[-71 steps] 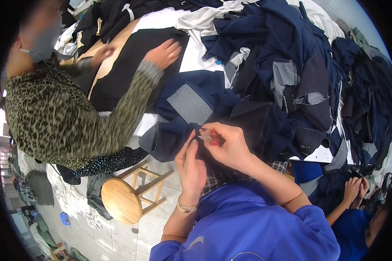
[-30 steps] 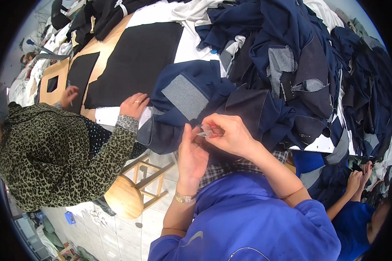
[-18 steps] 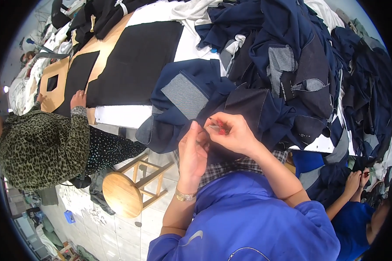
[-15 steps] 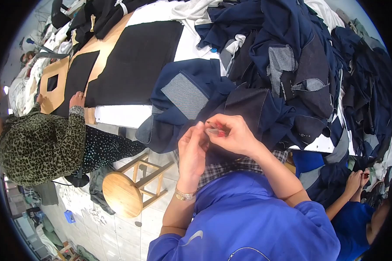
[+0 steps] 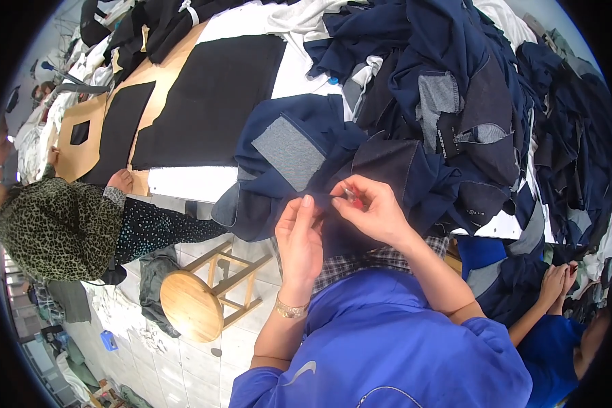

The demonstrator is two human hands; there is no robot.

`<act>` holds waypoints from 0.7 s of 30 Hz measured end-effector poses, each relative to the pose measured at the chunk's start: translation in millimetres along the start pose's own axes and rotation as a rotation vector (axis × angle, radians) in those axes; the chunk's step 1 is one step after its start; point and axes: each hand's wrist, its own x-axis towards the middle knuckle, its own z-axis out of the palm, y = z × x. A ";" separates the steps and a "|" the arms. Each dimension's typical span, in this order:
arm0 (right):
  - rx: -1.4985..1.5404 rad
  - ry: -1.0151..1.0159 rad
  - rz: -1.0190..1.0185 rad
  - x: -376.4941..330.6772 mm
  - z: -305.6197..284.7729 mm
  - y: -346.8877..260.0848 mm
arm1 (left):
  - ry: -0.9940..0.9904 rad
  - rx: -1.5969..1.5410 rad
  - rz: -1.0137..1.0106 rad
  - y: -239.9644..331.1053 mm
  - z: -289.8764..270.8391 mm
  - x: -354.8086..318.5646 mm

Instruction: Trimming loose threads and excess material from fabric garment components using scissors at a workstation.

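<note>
My left hand point(image 5: 300, 238) is pinched at the edge of a navy garment point(image 5: 265, 122), thumb and forefinger together over the cloth. Just to its right, my right hand point(image 5: 376, 212) curls around a small red-and-silver tool point(image 5: 355, 198) that looks like thread snips, mostly hidden by the fingers. Its thumb and forefinger tips come close to the left fingertips, with dark cloth between. The garment spreads over the table edge before me, with a grey patch point(image 5: 289, 153) facing up.
A large pile of navy clothing point(image 5: 435, 41) covers the table's right side. Black cut fabric point(image 5: 211, 102) lies to the left, near a person in a leopard-print top point(image 5: 54, 231). A wooden stool point(image 5: 192, 306) stands left of me. Another person's hands point(image 5: 557, 282) work at the right.
My hands have moved slightly apart, the right one shifting right with the red tool. The person at the left has drawn one hand lower and leaned back from the table.
</note>
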 end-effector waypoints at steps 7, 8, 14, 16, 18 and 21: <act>-0.139 0.038 0.021 -2.6 -1.4 2.3 | 0.027 0.101 0.056 -10.0 -0.9 -2.6; -0.093 0.090 -0.005 -2.1 1.0 2.0 | 0.032 0.129 0.077 -10.6 -0.4 -2.5; -0.014 0.146 -0.049 -7.4 0.7 -7.3 | 0.055 0.243 0.108 -6.4 2.5 -5.9; -0.078 0.088 -0.100 -8.4 0.9 -7.8 | 0.023 0.197 0.116 -7.7 5.5 -5.8; -0.011 0.074 -0.049 -8.4 2.3 -3.0 | -0.013 0.151 0.122 -9.3 6.7 -5.3; 0.088 0.045 0.014 -7.3 2.9 -6.5 | -0.022 0.070 0.089 -11.4 3.7 -4.3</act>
